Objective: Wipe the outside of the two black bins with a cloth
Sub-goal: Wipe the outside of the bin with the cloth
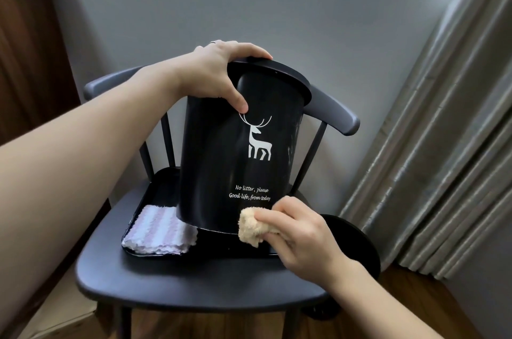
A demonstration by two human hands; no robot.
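Left hand [219, 72] is gripping the top rim of a black bin [238, 150], fingers curled over the lid edge and thumb pressed against the side just above a white deer print [259, 139]. That bin is tilting on a black tray [155, 200], its lower right edge lifted, and the tray is sitting on a dark chair [177, 280]. Right hand [302, 230] is pinching a bunched tan cloth [253, 225] between thumb and fingers, pressing it to the bin's bottom edge, below the white lettering. A folded striped cloth [160, 227] is lying on the tray's left side, partly under the bin. Behind the right hand, a second bin [357, 244] is showing only its round black top, beside the chair. Grey curtains [443, 144] are hanging at right.
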